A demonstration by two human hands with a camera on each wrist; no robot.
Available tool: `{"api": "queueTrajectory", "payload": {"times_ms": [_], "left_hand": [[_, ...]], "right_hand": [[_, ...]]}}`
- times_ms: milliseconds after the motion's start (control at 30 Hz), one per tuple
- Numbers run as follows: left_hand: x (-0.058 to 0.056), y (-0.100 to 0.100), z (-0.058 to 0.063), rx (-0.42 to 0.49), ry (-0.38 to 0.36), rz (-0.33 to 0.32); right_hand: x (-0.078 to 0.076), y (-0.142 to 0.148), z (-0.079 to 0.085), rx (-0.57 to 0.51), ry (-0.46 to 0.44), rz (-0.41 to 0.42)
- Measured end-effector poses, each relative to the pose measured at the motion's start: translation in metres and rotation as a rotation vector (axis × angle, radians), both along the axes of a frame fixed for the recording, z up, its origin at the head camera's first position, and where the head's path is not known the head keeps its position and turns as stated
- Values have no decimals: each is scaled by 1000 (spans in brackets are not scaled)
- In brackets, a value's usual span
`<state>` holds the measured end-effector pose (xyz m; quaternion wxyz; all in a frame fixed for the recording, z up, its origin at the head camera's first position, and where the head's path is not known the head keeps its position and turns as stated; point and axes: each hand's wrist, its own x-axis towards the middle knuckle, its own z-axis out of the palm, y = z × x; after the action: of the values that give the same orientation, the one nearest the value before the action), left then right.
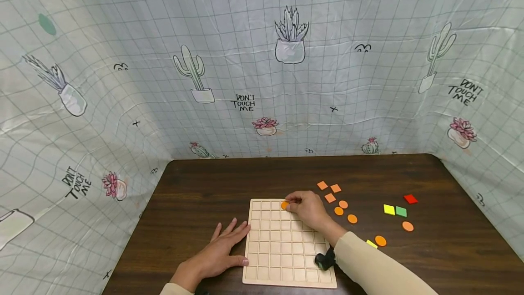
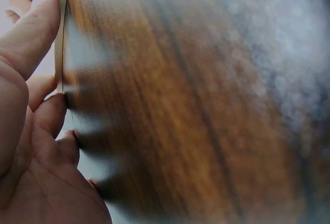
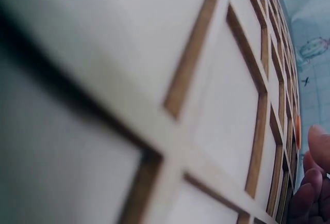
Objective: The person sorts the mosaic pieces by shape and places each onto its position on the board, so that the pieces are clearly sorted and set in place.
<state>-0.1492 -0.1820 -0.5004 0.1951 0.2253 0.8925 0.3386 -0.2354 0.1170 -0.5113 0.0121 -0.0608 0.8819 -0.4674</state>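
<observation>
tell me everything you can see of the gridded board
The gridded board is pale, rectangular and looks wooden, with raised, brown-sided strips dividing it into small compartments. It lies flat on the dark table. The left hand touches its left edge; the right hand is above it, fingertips at an orange disc in the far row.

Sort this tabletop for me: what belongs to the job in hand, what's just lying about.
In the job:
- grid board, touched by left grip
- orange disc, at right grip

Lying about, perhaps awaiting use:
- loose orange discs
- orange squares
- yellow squares
- green square
- red square
</observation>
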Motion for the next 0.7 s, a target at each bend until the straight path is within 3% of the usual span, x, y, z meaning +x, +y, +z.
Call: {"api": "queueTrajectory", "payload": {"times_ms": [400,700], "left_hand": [[0,0,0,4,7,7],[-1,0,-1,3,8,16]], "right_hand": [[-2,12,-1,-230,-103,16],[-5,34,9,-307,-126,14]]}}
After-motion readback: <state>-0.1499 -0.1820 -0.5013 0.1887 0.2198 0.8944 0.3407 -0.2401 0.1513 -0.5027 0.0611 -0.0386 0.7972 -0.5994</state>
